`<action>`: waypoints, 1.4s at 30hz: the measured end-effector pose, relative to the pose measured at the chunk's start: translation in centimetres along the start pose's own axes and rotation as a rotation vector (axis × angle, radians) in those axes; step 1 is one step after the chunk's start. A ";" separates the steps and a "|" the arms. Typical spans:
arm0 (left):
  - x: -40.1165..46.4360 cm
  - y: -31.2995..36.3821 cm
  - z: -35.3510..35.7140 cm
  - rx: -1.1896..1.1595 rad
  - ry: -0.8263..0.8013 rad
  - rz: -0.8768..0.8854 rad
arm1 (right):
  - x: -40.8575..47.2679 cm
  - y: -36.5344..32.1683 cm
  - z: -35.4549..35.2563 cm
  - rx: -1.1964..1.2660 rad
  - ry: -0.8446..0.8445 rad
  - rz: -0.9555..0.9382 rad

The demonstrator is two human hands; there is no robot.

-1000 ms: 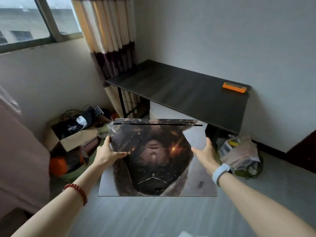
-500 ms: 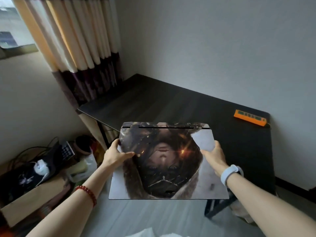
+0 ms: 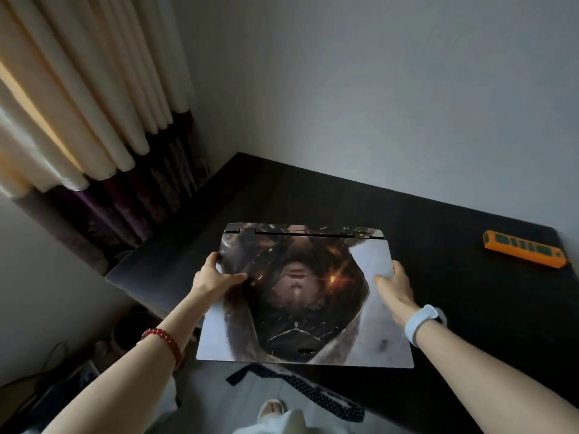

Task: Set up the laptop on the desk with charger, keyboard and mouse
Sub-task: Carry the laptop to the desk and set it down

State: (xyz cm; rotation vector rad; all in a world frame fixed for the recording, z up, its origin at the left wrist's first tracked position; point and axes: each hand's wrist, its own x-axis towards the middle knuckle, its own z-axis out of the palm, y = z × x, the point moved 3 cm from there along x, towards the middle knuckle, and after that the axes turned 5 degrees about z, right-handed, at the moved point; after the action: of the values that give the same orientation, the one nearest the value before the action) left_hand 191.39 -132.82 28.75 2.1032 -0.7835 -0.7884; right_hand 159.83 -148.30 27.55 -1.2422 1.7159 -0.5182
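Two hands, left hand (image 3: 216, 277) and right hand (image 3: 393, 288), pinch the closed laptop (image 3: 304, 296) by its side edges (hinge away), long axis crosswise over the table (image 3: 470, 292).

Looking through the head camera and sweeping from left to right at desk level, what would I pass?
Curtain → left hand → laptop, closed, gripped at both side edges → right hand → orange power strip lying on the dark desk.
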 end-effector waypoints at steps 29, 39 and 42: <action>31.4 12.4 20.8 0.073 -0.359 -0.093 | 28.0 -3.0 -1.7 0.069 0.214 0.359; 33.7 11.6 23.0 0.183 -0.345 -0.107 | 31.4 -1.5 0.1 -0.023 0.215 0.465; 33.9 11.4 23.1 0.225 -0.336 -0.103 | 31.6 -1.4 0.4 -0.067 0.196 0.473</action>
State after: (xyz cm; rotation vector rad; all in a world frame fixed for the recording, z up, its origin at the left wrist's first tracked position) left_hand 192.52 -173.42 16.13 2.2538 -0.9858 -1.1777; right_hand 158.88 -177.20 14.75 -0.8053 2.1244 -0.3056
